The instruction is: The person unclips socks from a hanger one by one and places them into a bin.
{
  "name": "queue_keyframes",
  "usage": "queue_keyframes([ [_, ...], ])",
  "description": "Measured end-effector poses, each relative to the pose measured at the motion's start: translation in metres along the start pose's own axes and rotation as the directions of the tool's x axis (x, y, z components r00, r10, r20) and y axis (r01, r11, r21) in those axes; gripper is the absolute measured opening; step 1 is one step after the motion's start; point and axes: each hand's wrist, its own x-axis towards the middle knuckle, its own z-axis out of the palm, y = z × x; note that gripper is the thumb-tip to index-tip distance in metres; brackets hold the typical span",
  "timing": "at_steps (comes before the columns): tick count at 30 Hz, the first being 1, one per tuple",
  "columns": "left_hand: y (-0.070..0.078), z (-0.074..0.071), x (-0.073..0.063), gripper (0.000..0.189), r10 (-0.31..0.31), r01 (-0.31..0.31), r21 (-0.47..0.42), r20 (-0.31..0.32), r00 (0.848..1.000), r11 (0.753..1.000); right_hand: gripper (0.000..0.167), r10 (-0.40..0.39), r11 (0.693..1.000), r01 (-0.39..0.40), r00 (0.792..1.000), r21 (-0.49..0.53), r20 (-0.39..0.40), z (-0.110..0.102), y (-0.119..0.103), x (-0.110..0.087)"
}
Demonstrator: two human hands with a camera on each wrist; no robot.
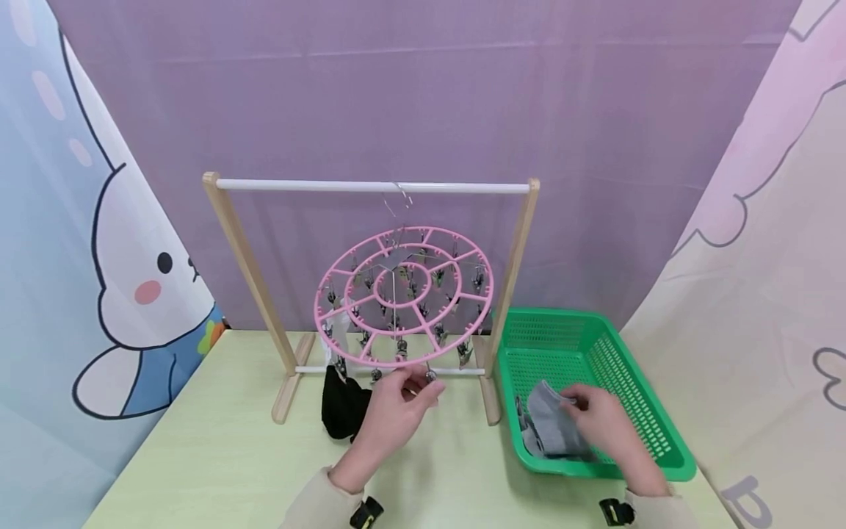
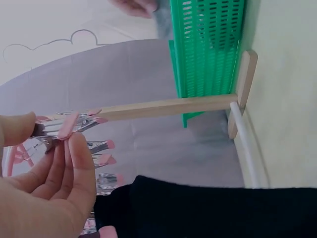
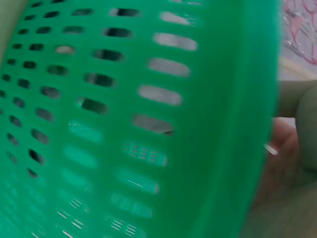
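Note:
A pink round clip hanger (image 1: 370,356) with two inner rings hangs below the white rail, with several metal clips dangling from it. My left hand (image 1: 390,415) is at its near rim, pinching a metal clip with pink tips (image 2: 59,128) between thumb and fingers. A black sock (image 1: 344,405) hangs from the hanger just left of that hand. On the right, my right hand (image 1: 606,425) pinches the upper edge of a grey sock (image 1: 554,420) inside the green basket (image 1: 651,400). In the right wrist view, the basket wall hides most of this hand and the sock.
A wooden stand (image 1: 247,268) with a white rail (image 1: 317,186) carries the hanger on the pale table (image 1: 218,441). White cloth (image 1: 335,330) hangs behind the hanger's left side. More grey cloth (image 1: 531,439) lies in the basket, right of the stand's foot.

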Motion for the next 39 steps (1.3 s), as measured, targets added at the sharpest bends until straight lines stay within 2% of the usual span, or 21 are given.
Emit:
queue_keyframes([
  [6, 0.006, -0.007, -0.001, 0.025, 0.01, -0.007, 0.118, -0.024, 1.0, 0.993, 0.014, 0.048, 0.998, -0.051, 0.99, 0.023, 0.13, 0.012, 0.003, 0.001],
  [10, 0.008, -0.013, -0.003, 0.029, 0.008, -0.007, 0.16, -0.005, 1.0, 0.987, 0.012, 0.052, 0.998, -0.056, 0.985, 0.019, 0.164, 0.014, 0.004, 0.0],
  [14, 0.012, -0.018, -0.008, 0.035, 0.007, -0.016, 0.255, 0.034, 0.999, 0.967, 0.011, 0.059, 0.998, -0.061, 0.982, 0.011, 0.182, 0.015, 0.005, 0.0],
  [16, 0.016, -0.02, -0.012, 0.04, 0.004, -0.022, 0.336, 0.054, 0.999, 0.942, 0.011, 0.066, 0.998, -0.068, 0.981, 0.007, 0.183, 0.015, 0.005, 0.001],
  [18, 0.021, -0.023, -0.018, 0.045, 0.01, -0.039, 0.431, 0.069, 0.998, 0.901, 0.011, 0.069, 0.997, -0.071, 0.981, 0.006, 0.181, 0.015, 0.005, 0.001],
  [20, 0.028, -0.027, -0.024, 0.046, 0.043, -0.076, 0.531, 0.075, 0.996, 0.844, 0.011, 0.069, 0.997, -0.072, 0.98, 0.008, 0.185, 0.015, 0.005, 0.001],
  [23, 0.038, -0.033, -0.03, 0.035, 0.145, -0.149, 0.644, 0.059, 0.988, 0.75, 0.011, 0.069, 0.997, -0.072, 0.98, 0.012, 0.185, 0.015, 0.005, 0.001],
  [25, 0.044, -0.038, -0.03, 0.023, 0.241, -0.203, 0.682, 0.041, 0.97, 0.703, 0.011, 0.073, 0.997, -0.076, 0.98, 0.01, 0.184, 0.014, 0.004, 0.001],
  [27, 0.048, -0.044, -0.028, 0.017, 0.344, -0.262, 0.699, 0.024, 0.939, 0.666, 0.011, 0.078, 0.997, -0.08, 0.98, 0.006, 0.182, 0.014, 0.004, 0.002],
  [29, 0.05, -0.051, -0.025, 0.017, 0.446, -0.33, 0.703, 0.02, 0.895, 0.63, 0.012, 0.081, 0.997, -0.083, 0.98, 0.004, 0.184, 0.014, 0.004, 0.002],
  [31, 0.049, -0.06, -0.019, 0.02, 0.536, -0.396, 0.702, 0.024, 0.844, 0.592, 0.013, 0.081, 0.997, -0.083, 0.979, 0.002, 0.185, 0.015, 0.004, 0.002],
  [33, 0.045, -0.069, -0.013, 0.025, 0.603, -0.447, 0.699, 0.029, 0.797, 0.558, 0.013, 0.082, 0.996, -0.084, 0.979, 0.005, 0.188, 0.015, 0.004, 0.002],
  [35, 0.038, -0.08, -0.005, 0.034, 0.647, -0.48, 0.703, 0.038, 0.762, 0.524, 0.013, 0.082, 0.996, -0.084, 0.978, 0.003, 0.19, 0.015, 0.004, 0.002],
  [37, 0.029, -0.09, 0.002, 0.046, 0.669, -0.496, 0.714, 0.052, 0.741, 0.494, 0.013, 0.083, 0.996, -0.086, 0.977, 0.007, 0.194, 0.016, 0.004, 0.002],
  [39, 0.019, -0.1, 0.007, 0.057, 0.664, -0.498, 0.722, 0.071, 0.744, 0.481, 0.013, 0.082, 0.996, -0.086, 0.977, 0.01, 0.198, 0.016, 0.004, 0.002],
])
